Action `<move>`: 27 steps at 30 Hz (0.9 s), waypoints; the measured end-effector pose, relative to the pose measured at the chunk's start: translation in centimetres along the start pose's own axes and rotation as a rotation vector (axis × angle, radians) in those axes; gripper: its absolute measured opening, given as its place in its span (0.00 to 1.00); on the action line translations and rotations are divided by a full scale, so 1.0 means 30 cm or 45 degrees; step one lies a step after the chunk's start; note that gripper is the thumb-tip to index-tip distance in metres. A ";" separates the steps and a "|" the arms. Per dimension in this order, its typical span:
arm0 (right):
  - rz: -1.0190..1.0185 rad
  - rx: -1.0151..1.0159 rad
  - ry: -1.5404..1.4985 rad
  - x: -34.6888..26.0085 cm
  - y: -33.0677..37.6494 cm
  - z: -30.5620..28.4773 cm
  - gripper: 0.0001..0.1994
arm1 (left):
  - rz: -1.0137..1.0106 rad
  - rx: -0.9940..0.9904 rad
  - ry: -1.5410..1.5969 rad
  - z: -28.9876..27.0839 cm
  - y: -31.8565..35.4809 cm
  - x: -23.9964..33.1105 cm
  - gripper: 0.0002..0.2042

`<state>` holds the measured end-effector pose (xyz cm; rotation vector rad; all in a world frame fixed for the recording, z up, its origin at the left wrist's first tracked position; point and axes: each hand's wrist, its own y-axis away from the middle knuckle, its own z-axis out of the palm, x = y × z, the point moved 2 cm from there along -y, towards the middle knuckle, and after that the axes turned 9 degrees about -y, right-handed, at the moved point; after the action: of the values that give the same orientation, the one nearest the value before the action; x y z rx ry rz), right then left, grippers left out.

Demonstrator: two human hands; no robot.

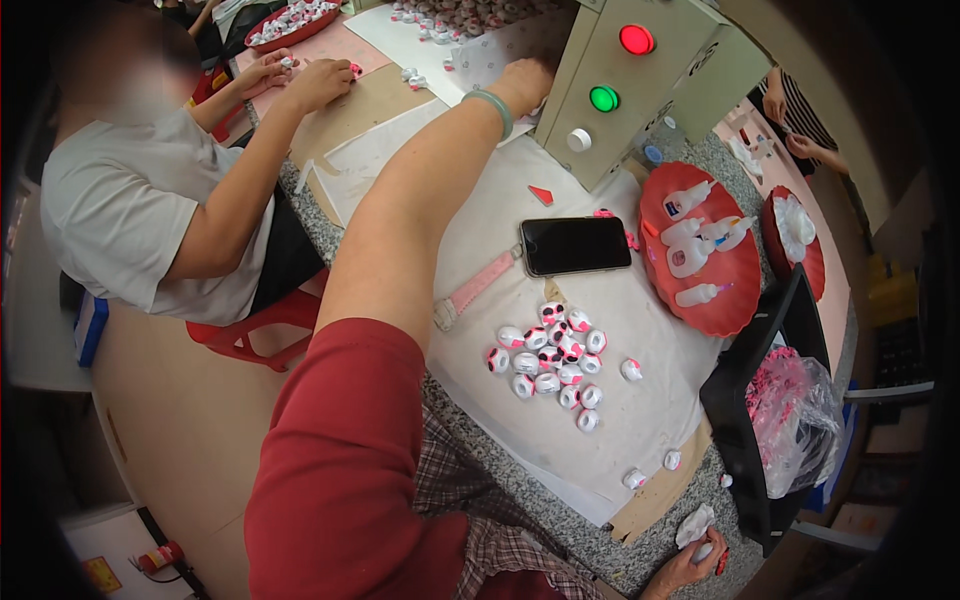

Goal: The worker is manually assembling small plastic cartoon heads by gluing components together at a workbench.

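My left arm reaches far across the table, a pale green bangle at the wrist. My left hand (522, 88) is beside the grey machine (610, 75), whose edge hides its fingers. At the lower right, my right hand (690, 570) is closed around something small and white that I cannot make out. A crumpled white tissue (695, 524) is against that hand, and a small red piece is by its fingertips. Several small white ball-shaped pieces (547, 382) with pink and black markings are grouped on the white sheet (480, 375) between my arms.
A black phone (577, 246) and a pink strap (480, 287) lie near the pieces. A red tray (655, 200) holds several white squeeze bottles. Beside it stands a black bin (740, 400) with a bag of pink pieces. Another person (150, 200) works at the left.
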<state>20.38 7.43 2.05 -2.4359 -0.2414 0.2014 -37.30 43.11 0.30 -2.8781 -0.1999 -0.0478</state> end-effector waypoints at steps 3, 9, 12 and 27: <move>-0.147 0.029 0.055 0.021 0.007 0.011 0.06 | -0.200 0.150 0.317 0.005 -0.026 -0.014 0.10; 0.311 -0.114 -0.324 0.166 0.111 0.057 0.08 | -0.119 0.202 0.172 0.146 -0.233 -0.187 0.10; 0.322 -0.118 -0.353 0.167 0.109 0.063 0.08 | -0.301 0.293 0.387 0.164 -0.259 -0.259 0.10; 0.387 0.124 -0.642 0.145 0.120 -0.002 0.04 | 0.033 -0.450 3.249 -0.228 0.467 0.190 0.05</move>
<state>25.04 5.65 -0.58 -2.2774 -0.0743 0.9420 -29.79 28.71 3.71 -0.8895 0.3650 -3.0521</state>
